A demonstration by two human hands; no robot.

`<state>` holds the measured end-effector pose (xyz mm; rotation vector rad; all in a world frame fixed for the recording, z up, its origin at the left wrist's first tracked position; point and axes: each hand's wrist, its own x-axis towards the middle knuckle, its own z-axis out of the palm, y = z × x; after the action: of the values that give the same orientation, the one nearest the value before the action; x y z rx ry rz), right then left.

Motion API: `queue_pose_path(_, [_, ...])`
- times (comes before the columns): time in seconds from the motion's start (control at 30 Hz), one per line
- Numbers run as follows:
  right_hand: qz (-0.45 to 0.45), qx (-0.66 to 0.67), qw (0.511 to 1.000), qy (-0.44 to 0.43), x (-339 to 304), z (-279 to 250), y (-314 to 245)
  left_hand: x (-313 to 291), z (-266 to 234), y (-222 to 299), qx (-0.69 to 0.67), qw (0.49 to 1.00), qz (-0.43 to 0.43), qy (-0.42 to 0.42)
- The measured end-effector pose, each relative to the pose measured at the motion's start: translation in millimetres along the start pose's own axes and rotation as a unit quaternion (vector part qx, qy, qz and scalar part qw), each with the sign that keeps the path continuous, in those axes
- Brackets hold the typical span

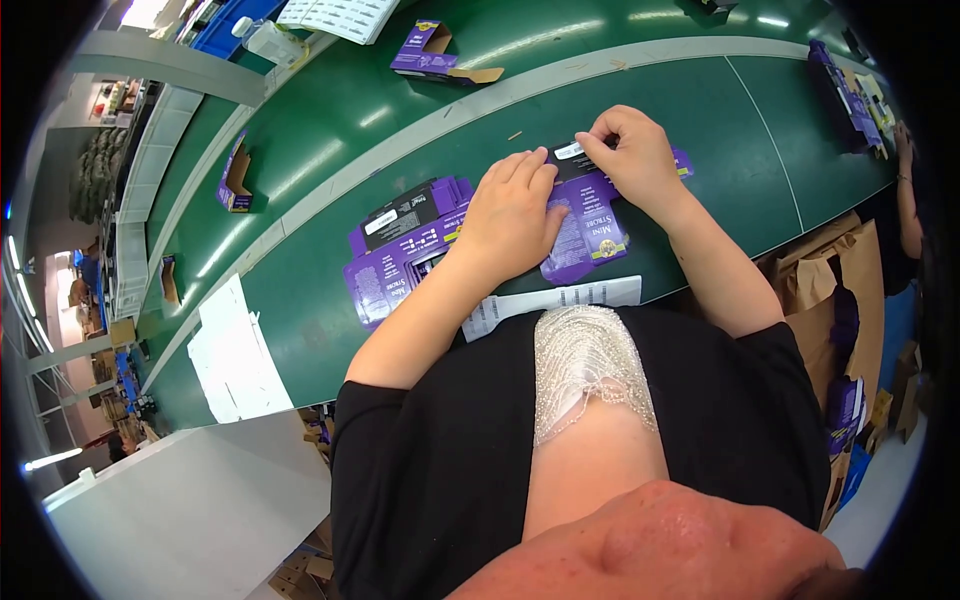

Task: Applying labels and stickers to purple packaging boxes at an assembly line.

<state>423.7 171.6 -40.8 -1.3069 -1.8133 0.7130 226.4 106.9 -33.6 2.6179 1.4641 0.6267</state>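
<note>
A flat purple carton (572, 238) is covered along its left edge by the left hand (510, 212); at its far end, a white label (569, 151) is met by the right hand (632, 158). Left of the carton, more flattened cartons (376, 287) are laid; on its near side, a printed white sheet (585, 293) is placed on the green worktable (690, 100).

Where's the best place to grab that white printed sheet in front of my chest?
Probably pinch the right end of the white sheet, coming from the right: it looks thin and flat with that end exposed, while your black top hides part of its near edge.
</note>
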Motion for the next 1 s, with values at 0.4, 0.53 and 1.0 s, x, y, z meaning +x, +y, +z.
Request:
queue_pose_path(0.4, [-0.007, -0.028, 1.000, 0.001, 1, -2, -4, 10, -1, 7, -0.001, 1.000, 0.004, 0.000])
queue_pose_path(0.53, [-0.014, -0.039, 0.999, 0.000, 2, -3, -3, 14, 5, 4, 0.032, 0.998, 0.033, 0.038])
queue_pose_path(1.0, [-0.166, -0.136, 0.965, -0.150, 2, -54, 4, 30, 9, 10, 0.090, 0.996, -0.014, 0.024])
